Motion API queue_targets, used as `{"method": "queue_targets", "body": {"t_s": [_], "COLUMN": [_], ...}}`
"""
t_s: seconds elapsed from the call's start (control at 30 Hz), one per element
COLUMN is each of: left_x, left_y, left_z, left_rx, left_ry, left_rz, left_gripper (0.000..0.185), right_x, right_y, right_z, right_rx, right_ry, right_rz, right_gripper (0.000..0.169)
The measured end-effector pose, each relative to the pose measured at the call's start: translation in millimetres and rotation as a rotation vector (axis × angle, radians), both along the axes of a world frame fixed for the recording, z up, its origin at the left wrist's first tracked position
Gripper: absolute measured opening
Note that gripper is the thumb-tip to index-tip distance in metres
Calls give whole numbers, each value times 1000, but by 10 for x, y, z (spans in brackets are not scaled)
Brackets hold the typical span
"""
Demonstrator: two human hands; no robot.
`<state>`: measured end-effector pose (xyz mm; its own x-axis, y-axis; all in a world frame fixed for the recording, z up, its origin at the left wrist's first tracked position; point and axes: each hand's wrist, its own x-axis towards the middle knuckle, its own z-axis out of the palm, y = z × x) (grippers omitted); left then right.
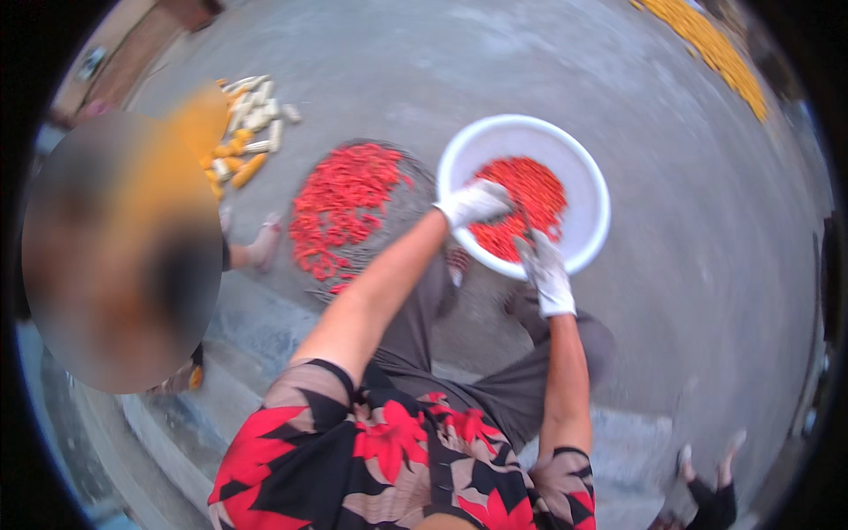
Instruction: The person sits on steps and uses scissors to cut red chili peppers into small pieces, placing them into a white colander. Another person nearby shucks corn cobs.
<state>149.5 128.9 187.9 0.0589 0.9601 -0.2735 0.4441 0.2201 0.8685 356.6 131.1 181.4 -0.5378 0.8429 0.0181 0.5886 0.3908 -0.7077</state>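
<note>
A white plastic basin [599, 199] stands on the ground before me, with small pieces of red chilli peppers [530, 182] in it. My left hand [480, 202], in a white glove with grey fingers, reaches over its left side with the fingers curled. What the fingers hold is hidden. My right hand [546, 268], gloved alike, is at the near rim. A dark narrow tool [527, 222], too blurred to name surely, projects from its fingers toward the left hand. Left of the basin lies a round, dark woven tray [404, 212] with many whole-looking red chillies [351, 192].
Corn cobs [255, 119], some stripped pale, lie on the concrete ground [695, 232] beyond the tray. Another person [122, 252], blurred, sits close at the left. Yellow corn [712, 50] spreads at the upper right. Concrete steps [185, 424] lie behind me; another person's legs [712, 490] show lower right.
</note>
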Motion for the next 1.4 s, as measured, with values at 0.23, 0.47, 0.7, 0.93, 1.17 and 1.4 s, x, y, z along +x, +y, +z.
{"method": "queue_targets", "body": {"t_s": [0.23, 0.47, 0.7, 0.93, 1.17, 1.4], "left_x": [43, 23, 47, 83, 85, 98], "left_y": [-1, -61, -78, -119, -99, -95], "left_z": [84, 127, 237, 301, 253, 220], "left_rx": [-161, -44, -69, -82, -85, -142], "left_ry": [-145, -280, -468, -291, -364, -256], "left_rz": [142, 277, 359, 234, 282, 207], "left_gripper": [15, 16, 12, 13, 13, 12], "right_x": [25, 7, 23, 39, 32, 26], "right_y": [24, 19, 43, -1, 23, 13], "right_z": [-16, 80, 139, 251, 252, 188], "right_rx": [-17, -85, -38, 17, -33, 39], "right_ry": [-47, 121, 128, 38, 59, 71], "right_rz": [-37, -88, 39, 51, 71, 76], "right_gripper": [32, 38, 47, 50, 49, 49]}}
